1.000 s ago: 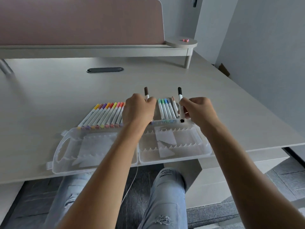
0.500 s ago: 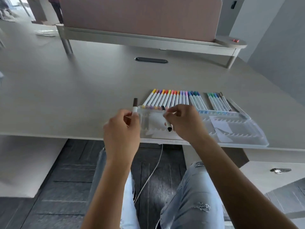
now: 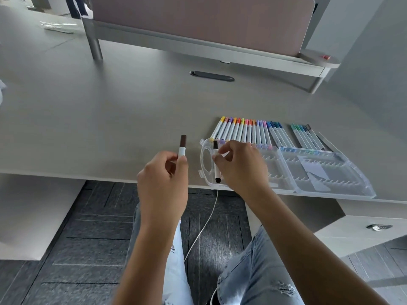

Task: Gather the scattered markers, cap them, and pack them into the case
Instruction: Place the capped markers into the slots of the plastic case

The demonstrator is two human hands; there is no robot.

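My left hand (image 3: 163, 179) grips a white marker with a brown cap (image 3: 182, 145), held upright above the desk's front edge. My right hand (image 3: 241, 166) pinches a white marker with black ends (image 3: 216, 161), upright over the left end of the clear plastic case (image 3: 286, 170). The case lies open and flat at the desk's front edge, its ribbed trays holding only paper inserts. Behind it, a row of capped coloured markers (image 3: 244, 130) lies side by side on the desk, with a smaller group of green and blue markers (image 3: 306, 136) to the right.
The grey desk (image 3: 99, 119) stretches far to the left and back. A dark cable slot (image 3: 211, 76) sits mid-desk, and a raised shelf with a pink panel (image 3: 198, 20) stands behind. My knees in jeans and a white cable (image 3: 204, 225) are below the desk edge.
The view has swung left, so the case and markers now sit to the right. Both hands have pulled back toward the desk's front edge, each still holding its marker.
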